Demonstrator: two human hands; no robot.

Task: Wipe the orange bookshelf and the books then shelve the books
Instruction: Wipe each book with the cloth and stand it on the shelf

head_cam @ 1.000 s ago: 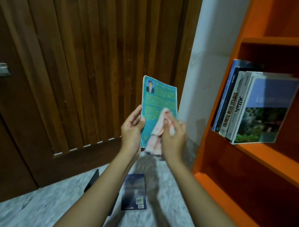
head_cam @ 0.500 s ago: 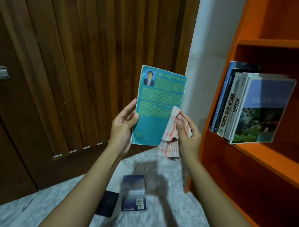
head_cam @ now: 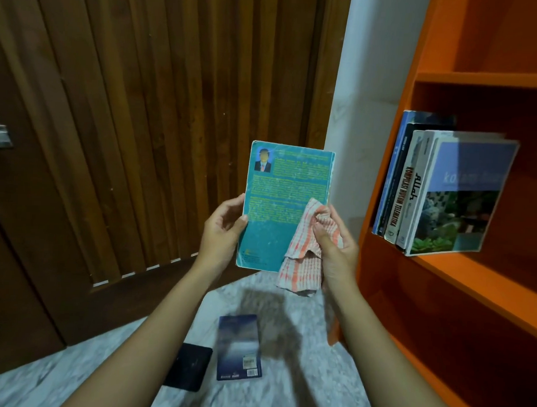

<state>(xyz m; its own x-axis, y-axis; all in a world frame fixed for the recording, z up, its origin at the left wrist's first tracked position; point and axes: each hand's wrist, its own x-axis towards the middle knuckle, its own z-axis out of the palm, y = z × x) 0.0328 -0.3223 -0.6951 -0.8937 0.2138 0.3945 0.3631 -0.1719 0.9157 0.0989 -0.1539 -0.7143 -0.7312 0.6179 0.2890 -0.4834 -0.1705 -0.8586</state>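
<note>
Partly, the cloth (head_cam: 301, 260) hides the teal book (head_cam: 280, 188) lower corner.

We hold a paperback (head_cam: 287, 204) upright before us, our left hand (head_cam: 223, 229) gripping its left edge and our right hand (head_cam: 336, 246) at its right edge. A cloth (head_cam: 301, 266) is bunched between that hand and the cover's lower right corner. Below, on the floor (head_cam: 283, 401), a second book (head_cam: 239, 346) lies flat, with a small flat item (head_cam: 189, 366) just beside its left edge. To our right stands the bookshelf (head_cam: 461, 279), with a row of books (head_cam: 440, 192) at the left end of its middle board. Behind the paperback are a slatted door (head_cam: 142, 105) and, right of it, a wall (head_cam: 365, 69).
</note>
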